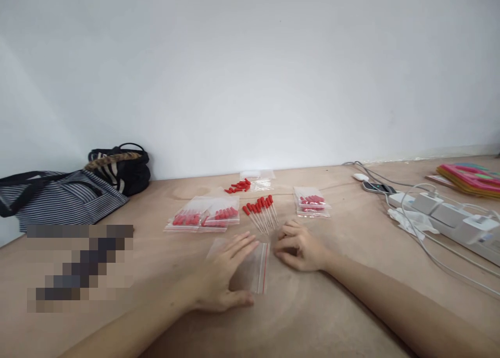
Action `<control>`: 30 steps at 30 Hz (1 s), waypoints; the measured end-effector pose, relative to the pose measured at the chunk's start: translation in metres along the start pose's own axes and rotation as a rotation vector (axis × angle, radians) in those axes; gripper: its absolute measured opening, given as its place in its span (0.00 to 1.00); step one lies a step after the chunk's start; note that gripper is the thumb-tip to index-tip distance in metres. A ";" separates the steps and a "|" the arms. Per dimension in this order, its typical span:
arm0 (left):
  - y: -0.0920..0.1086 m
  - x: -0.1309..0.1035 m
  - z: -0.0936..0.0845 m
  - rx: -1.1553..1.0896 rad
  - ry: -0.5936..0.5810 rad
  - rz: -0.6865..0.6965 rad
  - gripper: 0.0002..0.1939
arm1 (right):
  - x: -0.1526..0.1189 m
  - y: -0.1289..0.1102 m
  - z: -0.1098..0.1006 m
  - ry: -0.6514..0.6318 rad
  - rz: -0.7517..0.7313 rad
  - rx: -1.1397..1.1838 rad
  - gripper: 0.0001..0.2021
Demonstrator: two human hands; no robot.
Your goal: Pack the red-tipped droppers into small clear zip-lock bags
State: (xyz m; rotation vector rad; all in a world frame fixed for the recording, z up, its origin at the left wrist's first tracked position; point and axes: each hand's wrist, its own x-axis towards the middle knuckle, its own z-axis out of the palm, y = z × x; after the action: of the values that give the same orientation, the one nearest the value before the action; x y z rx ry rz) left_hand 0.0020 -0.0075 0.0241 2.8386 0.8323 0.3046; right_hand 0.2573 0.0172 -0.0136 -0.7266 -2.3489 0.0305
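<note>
Okay, directions from where we look: one pale wall point(250, 87) at twelve, one tan table point(351, 222) below it. One striped bag point(74, 196) at ten, one black bag point(138, 173) just behind it. At two we log one white power strip point(487, 251) bearing three plugs point(449, 216); any writing there is too small for us to read. Our left hand point(219, 280), toward eleven, is spread wide, palm down over one flat red-lined clear bag point(250, 268). Our right hand point(302, 247), toward one, is half curled beside that bag; we can't tell whether it holds anything. Overlapping filled bags point(187, 218), at least three, at eleven; two or more stacked bags point(312, 200) at one, showing red. Red-tipped sticks point(261, 207), roughly ten, fan out at twelve, just ahead of both hands. Behind them, loose red bits point(238, 186), heaped, count unsure.
</note>
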 end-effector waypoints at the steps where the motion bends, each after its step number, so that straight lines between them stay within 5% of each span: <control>1: 0.002 0.007 0.002 -0.008 -0.045 0.017 0.46 | 0.000 -0.004 0.001 -0.021 -0.006 0.032 0.06; 8: 0.005 0.014 0.022 -0.089 -0.047 -0.093 0.43 | -0.001 -0.006 0.004 -0.084 -0.024 0.059 0.09; 23: 0.008 0.015 0.032 -0.213 0.012 -0.247 0.40 | 0.008 -0.031 0.005 -0.317 -0.093 0.069 0.14; 30: 0.005 0.013 0.018 -0.271 -0.014 -0.324 0.42 | 0.011 -0.028 0.000 -0.443 -0.118 -0.016 0.26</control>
State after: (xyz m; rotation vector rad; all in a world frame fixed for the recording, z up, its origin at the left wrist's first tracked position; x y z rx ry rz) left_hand 0.0193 -0.0067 0.0101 2.4084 1.1327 0.3232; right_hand 0.2370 -0.0006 -0.0012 -0.6369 -2.8133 0.1333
